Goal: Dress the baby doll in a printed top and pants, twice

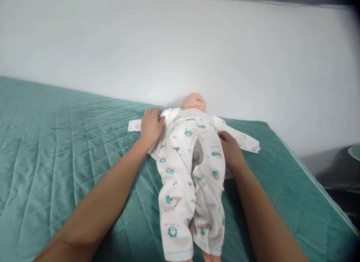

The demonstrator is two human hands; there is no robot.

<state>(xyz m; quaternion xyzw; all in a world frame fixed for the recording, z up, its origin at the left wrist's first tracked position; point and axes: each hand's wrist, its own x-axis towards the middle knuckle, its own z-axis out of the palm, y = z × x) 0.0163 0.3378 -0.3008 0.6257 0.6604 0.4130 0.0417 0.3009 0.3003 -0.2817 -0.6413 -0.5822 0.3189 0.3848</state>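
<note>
A baby doll (194, 101) lies on its back on a green quilted bed (70, 142), dressed in a white romper (182, 172) printed with teal animals. The romper's front gapes open at the belly. My left hand (151, 125) lies flat on the doll's left sleeve and shoulder, fingers stretched out. My right hand (230, 149) rests at the romper's other side by the waist, fingers curled onto the cloth edge. The doll's feet poke out at the bottom edge.
A white wall (180, 48) runs behind the bed. The bed's right edge (309, 175) drops off to a dark floor at the far right, where a small teal object (354, 151) shows.
</note>
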